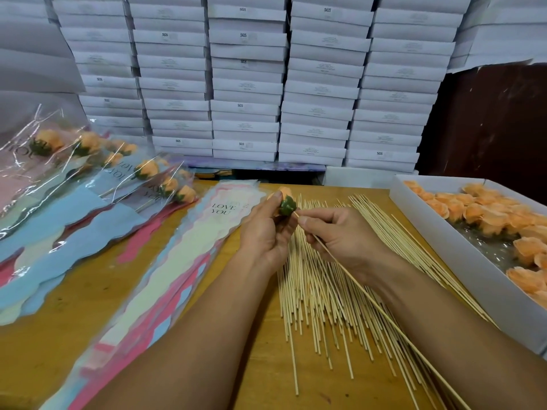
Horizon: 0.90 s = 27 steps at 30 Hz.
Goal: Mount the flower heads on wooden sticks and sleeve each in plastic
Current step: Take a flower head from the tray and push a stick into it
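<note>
My left hand (265, 229) grips an orange flower head (286, 202) with its green base turned toward my right hand. My right hand (340, 235) pinches a wooden stick (384, 315) near its tip, and the tip touches the green base. The stick runs back over my right forearm toward the lower right. Beneath both hands lies a spread pile of loose sticks (322, 291). A stack of pastel plastic sleeves (183, 261) printed "LOVE YOU" lies left of my left hand.
A white tray (444, 232) at the right holds several loose orange flower heads (488, 214). Finished sleeved flowers (97, 161) lie piled at the far left. Stacked white boxes (245, 84) wall off the back of the wooden table (74, 335).
</note>
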Motion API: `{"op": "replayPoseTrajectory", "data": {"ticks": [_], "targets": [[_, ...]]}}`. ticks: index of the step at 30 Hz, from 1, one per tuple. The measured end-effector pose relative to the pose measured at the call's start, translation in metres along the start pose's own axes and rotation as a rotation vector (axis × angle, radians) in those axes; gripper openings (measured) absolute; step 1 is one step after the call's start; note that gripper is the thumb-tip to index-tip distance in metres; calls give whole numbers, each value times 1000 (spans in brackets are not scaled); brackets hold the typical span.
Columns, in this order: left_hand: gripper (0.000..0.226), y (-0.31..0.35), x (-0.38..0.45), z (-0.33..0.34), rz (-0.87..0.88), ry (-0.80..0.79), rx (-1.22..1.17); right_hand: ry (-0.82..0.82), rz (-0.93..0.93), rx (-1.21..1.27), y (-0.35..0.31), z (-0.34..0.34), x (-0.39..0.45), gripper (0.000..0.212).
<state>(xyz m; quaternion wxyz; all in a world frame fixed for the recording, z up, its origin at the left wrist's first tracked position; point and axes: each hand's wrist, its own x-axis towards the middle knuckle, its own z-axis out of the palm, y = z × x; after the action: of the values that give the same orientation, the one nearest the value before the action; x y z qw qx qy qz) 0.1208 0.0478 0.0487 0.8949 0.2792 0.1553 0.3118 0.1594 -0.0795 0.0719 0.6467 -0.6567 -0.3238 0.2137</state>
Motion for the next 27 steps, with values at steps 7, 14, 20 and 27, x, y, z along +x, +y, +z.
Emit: {"op": "replayPoseTrajectory", "data": {"ticks": [7, 14, 20, 27], "targets": [[46, -1, 1, 0, 10, 1, 36, -17, 11, 38, -2, 0, -1, 16], [42, -2, 2, 0, 17, 0, 56, -26, 13, 23, -1, -1, 0, 15], [41, -1, 0, 0, 19, -2, 62, -22, 26, 22, 0, -2, 1, 14], [36, -1, -1, 1, 19, -2, 99, -18, 47, 26, 2, -3, 3, 13]]}}
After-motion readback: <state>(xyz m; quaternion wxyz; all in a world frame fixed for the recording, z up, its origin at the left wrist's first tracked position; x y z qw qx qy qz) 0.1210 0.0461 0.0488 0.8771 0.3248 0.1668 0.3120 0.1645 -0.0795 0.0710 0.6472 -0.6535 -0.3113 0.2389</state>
